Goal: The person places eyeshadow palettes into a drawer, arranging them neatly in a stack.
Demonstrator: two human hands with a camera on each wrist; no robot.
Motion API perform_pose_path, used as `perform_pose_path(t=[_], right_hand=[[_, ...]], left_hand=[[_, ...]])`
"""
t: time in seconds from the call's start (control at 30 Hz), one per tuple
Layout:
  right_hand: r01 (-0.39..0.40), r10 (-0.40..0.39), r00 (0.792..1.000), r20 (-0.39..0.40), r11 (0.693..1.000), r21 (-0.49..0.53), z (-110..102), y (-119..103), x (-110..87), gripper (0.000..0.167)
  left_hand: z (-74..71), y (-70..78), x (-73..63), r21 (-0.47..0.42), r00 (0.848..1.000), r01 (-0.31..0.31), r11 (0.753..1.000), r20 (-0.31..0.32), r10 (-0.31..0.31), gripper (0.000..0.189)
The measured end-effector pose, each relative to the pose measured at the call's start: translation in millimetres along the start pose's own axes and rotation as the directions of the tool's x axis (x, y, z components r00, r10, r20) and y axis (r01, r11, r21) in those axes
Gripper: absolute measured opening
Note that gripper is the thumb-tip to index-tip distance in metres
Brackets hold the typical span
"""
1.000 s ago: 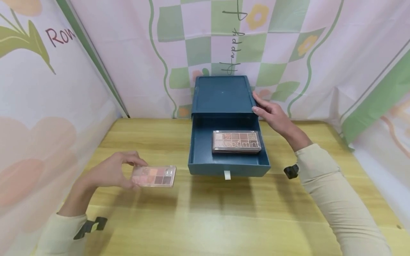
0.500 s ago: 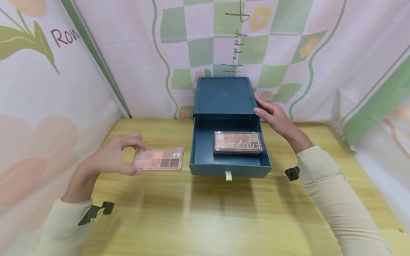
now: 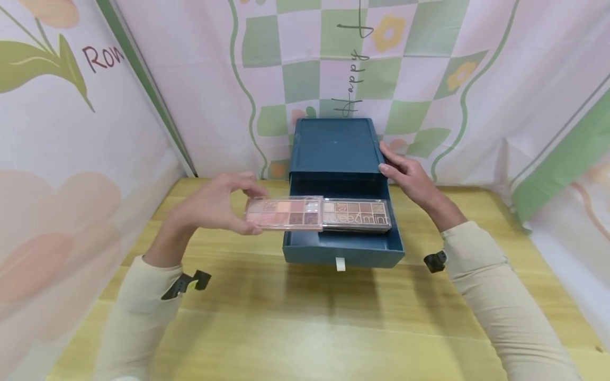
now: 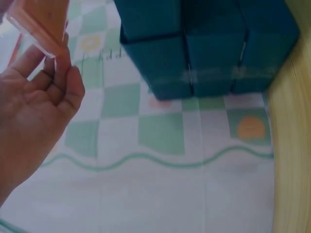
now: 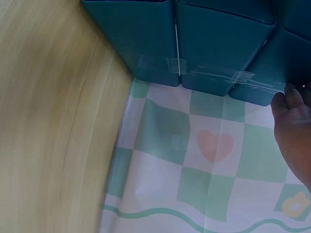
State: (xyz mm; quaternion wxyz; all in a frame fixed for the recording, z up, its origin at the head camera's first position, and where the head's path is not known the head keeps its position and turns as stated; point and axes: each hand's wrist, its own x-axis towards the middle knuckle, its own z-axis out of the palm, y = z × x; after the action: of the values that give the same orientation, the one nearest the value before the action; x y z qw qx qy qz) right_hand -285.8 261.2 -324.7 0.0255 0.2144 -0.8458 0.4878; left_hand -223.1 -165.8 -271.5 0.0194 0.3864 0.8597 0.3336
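Note:
A clear-lidded eyeshadow palette (image 3: 286,213) in pink, orange and brown shades is pinched at its left end by my left hand (image 3: 214,205), thumb in front and fingers behind. Its right end overhangs the left wall of a pulled-out blue drawer (image 3: 343,256). Inside that drawer lies another eyeshadow palette (image 3: 359,214) with lettering on its lid, seemingly stacked on something. My right hand (image 3: 412,179) touches the right side of the blue drawer unit (image 3: 335,143), fingers extended. In the left wrist view the held palette (image 4: 41,22) appears at the top left.
Both wrist views show the unit as stacked compartments (image 4: 214,60) joined with clear tape (image 5: 214,73). A white pull tab (image 3: 340,264) hangs from the drawer's front. The wooden table (image 3: 310,328) meets a patterned curtain (image 3: 209,106) behind the unit.
My left hand has carried the palette to the right and upward, from beside the drawer to over its left edge. The right hand has stayed on the unit.

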Motion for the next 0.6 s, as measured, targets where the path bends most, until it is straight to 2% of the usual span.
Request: perform_pose_path(t=[0.1, 0.2, 0.4, 0.6], right_hand=[[-0.002, 0.002, 1.0, -0.003, 1.0, -0.007, 0.4, -0.2, 0.4, 0.06], [0.001, -0.001, 1.0, -0.011, 1.0, -0.009, 0.3, -0.6, 0.8, 0.059], [0.006, -0.006, 1.0, -0.016, 1.0, -0.012, 0.7, 0.3, 1.8, 0.059], [-0.002, 0.002, 1.0, -0.018, 1.0, -0.013, 2.0, 1.5, -0.4, 0.06]], left_hand=[[7.1, 4.4, 14.3, -0.014, 1.0, 0.021, 1.0, 0.008, -0.021, 0.055], [15.7, 7.9, 29.4, -0.016, 1.0, 0.0, 1.0, 0.021, 0.001, 0.055], [32.3, 17.2, 58.4, 0.039, 0.998, -0.011, 0.999, 0.068, 0.009, 0.054], [46.6, 23.8, 82.3, 0.114, 0.996, -0.055, 0.992, 0.077, 0.046, 0.054]])
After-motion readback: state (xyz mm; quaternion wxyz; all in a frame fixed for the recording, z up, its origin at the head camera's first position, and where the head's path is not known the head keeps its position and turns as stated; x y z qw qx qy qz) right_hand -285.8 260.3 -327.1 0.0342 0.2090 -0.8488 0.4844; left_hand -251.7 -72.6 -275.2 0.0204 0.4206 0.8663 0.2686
